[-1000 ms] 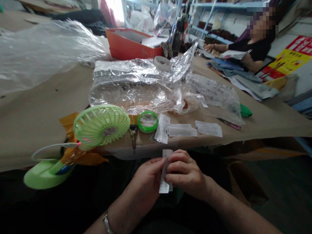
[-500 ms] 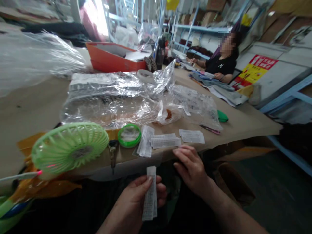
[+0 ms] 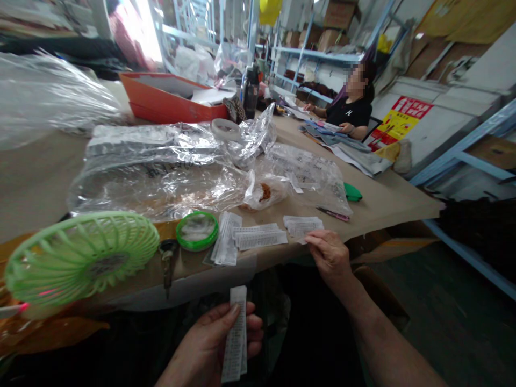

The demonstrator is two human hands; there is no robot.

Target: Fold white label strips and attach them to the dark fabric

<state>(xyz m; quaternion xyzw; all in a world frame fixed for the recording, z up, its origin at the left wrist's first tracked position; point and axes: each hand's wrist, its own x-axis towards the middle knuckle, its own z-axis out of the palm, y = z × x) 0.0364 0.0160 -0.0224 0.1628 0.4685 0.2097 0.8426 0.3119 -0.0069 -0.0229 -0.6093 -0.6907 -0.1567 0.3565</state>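
Brown table [image 3: 393, 196] bears three groups of white printed paper strips [image 3: 261, 239] along its front edge; below, half-curled left hand [image 3: 217, 329] pinches one more bundle [image 3: 233, 352]; right hand [image 3: 331, 259], fingers nearly closed, is at the rightmost group, grip unclear.

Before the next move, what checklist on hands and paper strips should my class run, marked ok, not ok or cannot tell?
1. Left hand grips the held strips: ok, thumb pressed over them.
2. Held strips squared up: not ok, lower ends staggered.
3. Right hand at the rightmost pile: ok, fingertips by its near edge.
4. Right hand pinching just one strip: cannot tell, too blurred.
5. Green fan apart from the leftmost pile: ok, green-rimmed container sits between.
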